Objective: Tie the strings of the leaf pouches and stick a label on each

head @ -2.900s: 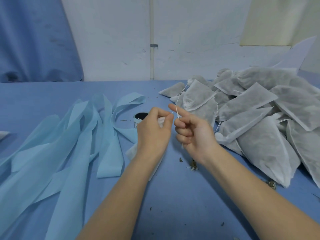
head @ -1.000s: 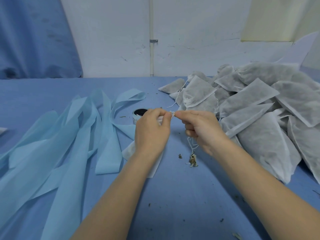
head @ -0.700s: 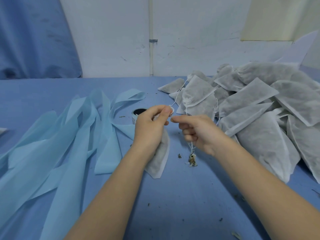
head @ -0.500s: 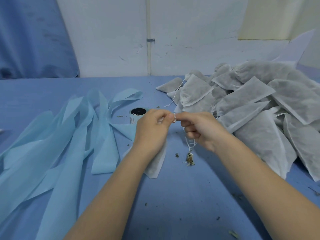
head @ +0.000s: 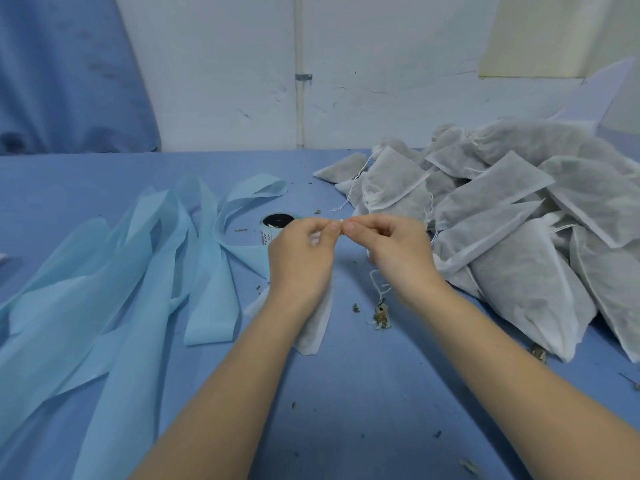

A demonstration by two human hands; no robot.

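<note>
My left hand and my right hand meet fingertip to fingertip above the blue table. Both pinch the thin white string of one white leaf pouch. The pouch hangs under my left hand, mostly hidden by it, with its lower corner on the table. A loose end of the string dangles below my right hand. A roll of labels stands just behind my left hand.
A big heap of filled white pouches covers the right side of the table. Long light-blue backing strips sprawl over the left side. Leaf crumbs lie near my right wrist. A white wall stands behind.
The hands drew the string apart and came back together at the fingertips. The pouch lifted a little and dropped again under my left hand.
</note>
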